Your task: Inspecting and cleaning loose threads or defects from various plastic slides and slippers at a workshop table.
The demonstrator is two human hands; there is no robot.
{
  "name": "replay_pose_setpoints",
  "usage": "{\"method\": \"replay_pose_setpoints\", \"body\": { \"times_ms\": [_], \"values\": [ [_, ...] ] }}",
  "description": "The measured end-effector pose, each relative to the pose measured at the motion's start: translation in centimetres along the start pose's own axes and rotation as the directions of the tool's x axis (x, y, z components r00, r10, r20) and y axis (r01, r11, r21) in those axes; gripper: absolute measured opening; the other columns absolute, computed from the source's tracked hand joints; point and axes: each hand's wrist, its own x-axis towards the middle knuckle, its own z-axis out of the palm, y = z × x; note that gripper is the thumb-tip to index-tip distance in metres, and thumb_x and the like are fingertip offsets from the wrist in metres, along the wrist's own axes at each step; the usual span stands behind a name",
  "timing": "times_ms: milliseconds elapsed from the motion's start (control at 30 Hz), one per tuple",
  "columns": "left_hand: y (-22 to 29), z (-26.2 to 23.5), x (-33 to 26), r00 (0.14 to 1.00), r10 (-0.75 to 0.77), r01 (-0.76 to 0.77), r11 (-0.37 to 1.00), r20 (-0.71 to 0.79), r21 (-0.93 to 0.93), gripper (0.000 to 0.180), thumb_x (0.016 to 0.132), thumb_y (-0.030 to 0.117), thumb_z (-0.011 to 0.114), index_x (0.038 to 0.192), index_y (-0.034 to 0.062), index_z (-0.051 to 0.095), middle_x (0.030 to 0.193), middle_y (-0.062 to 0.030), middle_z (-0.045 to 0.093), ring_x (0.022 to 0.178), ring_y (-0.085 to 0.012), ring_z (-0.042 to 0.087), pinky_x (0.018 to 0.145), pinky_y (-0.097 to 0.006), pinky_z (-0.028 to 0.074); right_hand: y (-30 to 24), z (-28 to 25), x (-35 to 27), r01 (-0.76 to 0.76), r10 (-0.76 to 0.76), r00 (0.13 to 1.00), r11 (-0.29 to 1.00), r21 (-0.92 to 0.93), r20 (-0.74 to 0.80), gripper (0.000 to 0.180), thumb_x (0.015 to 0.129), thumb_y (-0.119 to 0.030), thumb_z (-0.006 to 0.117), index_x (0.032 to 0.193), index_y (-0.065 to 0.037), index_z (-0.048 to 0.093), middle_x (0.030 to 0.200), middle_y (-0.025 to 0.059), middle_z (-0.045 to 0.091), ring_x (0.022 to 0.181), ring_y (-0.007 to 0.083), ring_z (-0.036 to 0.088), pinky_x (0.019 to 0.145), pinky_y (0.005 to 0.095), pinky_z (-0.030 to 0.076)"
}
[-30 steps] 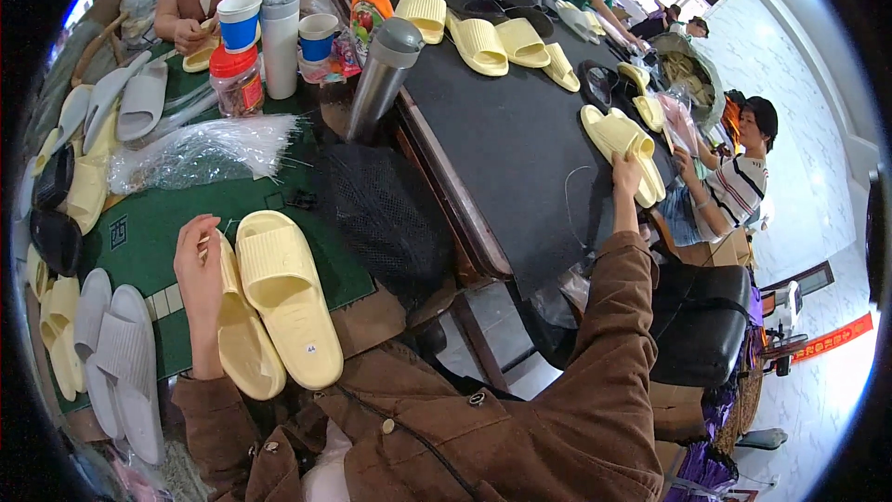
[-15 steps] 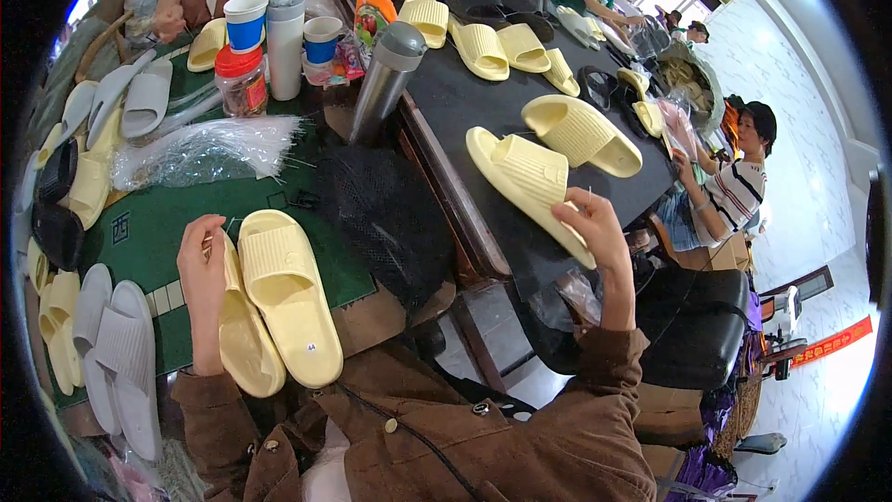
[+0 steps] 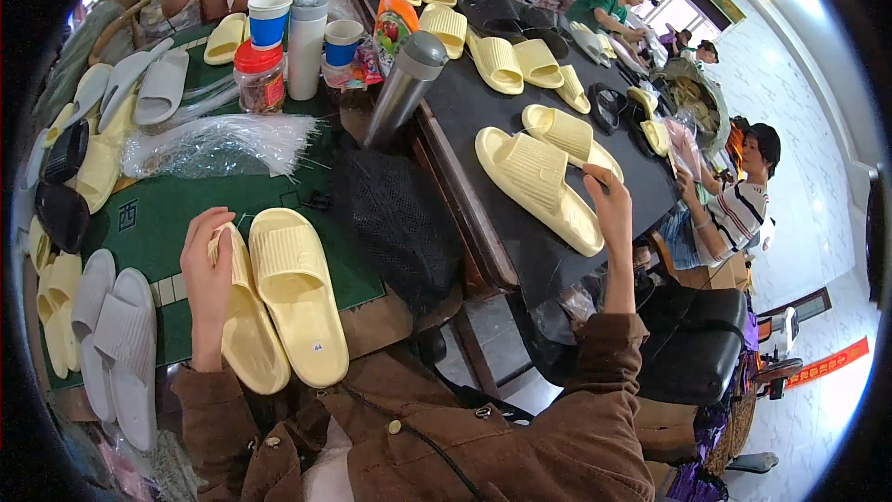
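Note:
A pair of pale yellow ribbed slippers lies side by side before me. My left hand (image 3: 206, 270) is closed at the outer edge of the left slipper (image 3: 253, 339), its fingers curled by the strap. The right slipper (image 3: 299, 316) of the pair has a small white sticker on its heel. On the black table, a second yellow pair sits at an angle: a near slipper (image 3: 534, 181) and a far slipper (image 3: 562, 133) partly behind it. My right hand (image 3: 610, 209) has its fingertips bent together at the far slipper's heel; part of the grip is hidden.
White plastic ties (image 3: 232, 147) lie on the green mat, near a red-lidded jar (image 3: 259, 84) and a steel flask (image 3: 404, 88). A black mesh bag (image 3: 395, 223) hangs over the table edge. Grey slippers (image 3: 125, 344) are on the left. A black stool (image 3: 692, 335) stands right; other people sit around.
My right hand has moved from the near slipper's heel to the far one's. The far slipper has shifted closer against the near one. My left hand stays by its pair.

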Motion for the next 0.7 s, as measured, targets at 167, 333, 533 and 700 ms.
{"method": "replay_pose_setpoints", "body": {
  "times_ms": [167, 333, 533, 700],
  "values": [
    [3.8, -1.6, -4.2, 0.995, 0.011, -0.019, 0.997, 0.098, 0.081, 0.030, 0.084, -0.002, 0.052, 0.113, 0.0011, 0.058, 0.126, -0.0140, 0.050, 0.119, -0.0300, 0.048, 0.100, -0.037, 0.037, 2.2, 0.4, 3.3, 0.017, 0.011, 0.989, 0.982, -0.186, 0.149, 0.063, 0.079, -0.030, 0.070, 0.130, 0.000, 0.049, 0.127, 0.0196, 0.054, 0.117, 0.0282, 0.052, 0.099, 0.0357, 0.039],
    [5.2, -3.6, -9.1, 0.988, -0.065, 0.031, 0.972, 0.142, 0.231, 0.038, 0.083, -0.001, 0.054, 0.122, 0.0015, 0.053, 0.138, -0.0171, 0.037, 0.129, -0.0353, 0.036, 0.106, -0.042, 0.030, 3.1, 2.5, 5.4, 0.125, -0.090, 0.989, 0.936, -0.328, 0.120, 0.065, 0.079, -0.024, 0.069, 0.135, -0.004, 0.044, 0.132, 0.0226, 0.046, 0.122, 0.0349, 0.047, 0.101, 0.0401, 0.039],
    [5.8, -4.0, -11.4, 0.967, -0.110, 0.057, 0.972, 0.228, 0.226, 0.051, 0.081, 0.001, 0.057, 0.131, 0.0099, 0.051, 0.141, -0.0227, 0.030, 0.130, -0.0416, 0.030, 0.109, -0.046, 0.024, 2.8, 3.9, 7.0, 0.149, -0.157, 0.987, 0.873, -0.465, 0.023, 0.053, 0.075, -0.010, 0.066, 0.126, -0.017, 0.055, 0.135, 0.0156, 0.042, 0.115, 0.0344, 0.052, 0.094, 0.0410, 0.044],
    [5.4, -1.4, -11.2, 0.955, -0.136, 0.053, 0.953, 0.265, 0.299, 0.054, 0.080, 0.005, 0.061, 0.132, 0.0151, 0.050, 0.143, -0.0253, 0.026, 0.130, -0.0451, 0.027, 0.108, -0.048, 0.022, 6.0, 3.2, 8.9, 0.144, -0.151, 0.988, 0.895, -0.421, 0.018, 0.042, 0.082, -0.022, 0.064, 0.123, -0.019, 0.057, 0.127, 0.0188, 0.053, 0.120, 0.0349, 0.048, 0.098, 0.0387, 0.041]
  ]
}}
